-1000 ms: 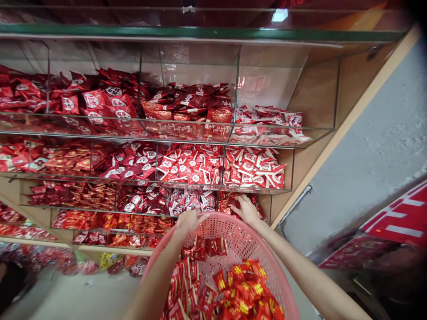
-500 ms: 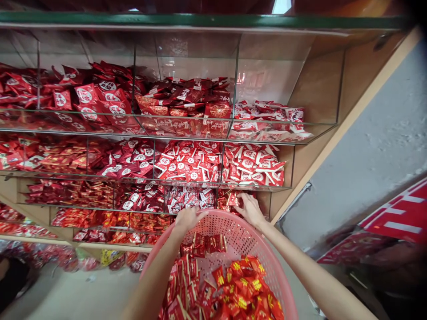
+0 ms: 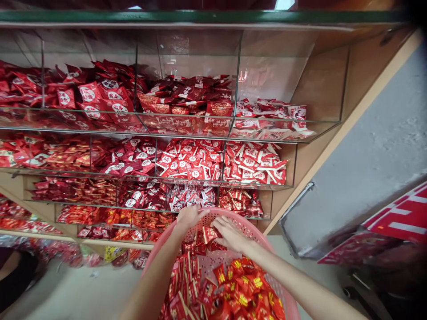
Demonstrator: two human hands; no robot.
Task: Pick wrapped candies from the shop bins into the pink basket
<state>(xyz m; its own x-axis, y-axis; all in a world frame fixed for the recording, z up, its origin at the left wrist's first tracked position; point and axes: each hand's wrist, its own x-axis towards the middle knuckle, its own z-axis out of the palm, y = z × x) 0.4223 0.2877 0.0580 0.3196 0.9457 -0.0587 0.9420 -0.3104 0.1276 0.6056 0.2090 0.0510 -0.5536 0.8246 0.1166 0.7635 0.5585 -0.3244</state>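
Note:
A pink perforated plastic basket (image 3: 283, 291) is in front of me, partly filled with small wrapped packets. My left hand (image 3: 189, 218) grips its far rim, fingers over the edge. Inside the basket, near the far wall, my right hand (image 3: 231, 234) has its fingers on a small red packet (image 3: 209, 234). Dark red packets (image 3: 183, 271) lie at the left of the basket, and red packets with yellow print (image 3: 245, 284) at the right. Just beyond the rim is a shelf bin of red and gold packets (image 3: 235, 200).
Tiered shelves with glass dividers (image 3: 237, 80) hold many red packets. At right are a grey wall (image 3: 376, 146) and a red and white printed panel (image 3: 400, 218). Part of a person in dark clothing (image 3: 20, 275) shows at lower left above the floor (image 3: 90, 289).
My right hand has moved from the lower right shelf bin down and left into the basket, bringing a small red packet. My left hand stays on the rim.

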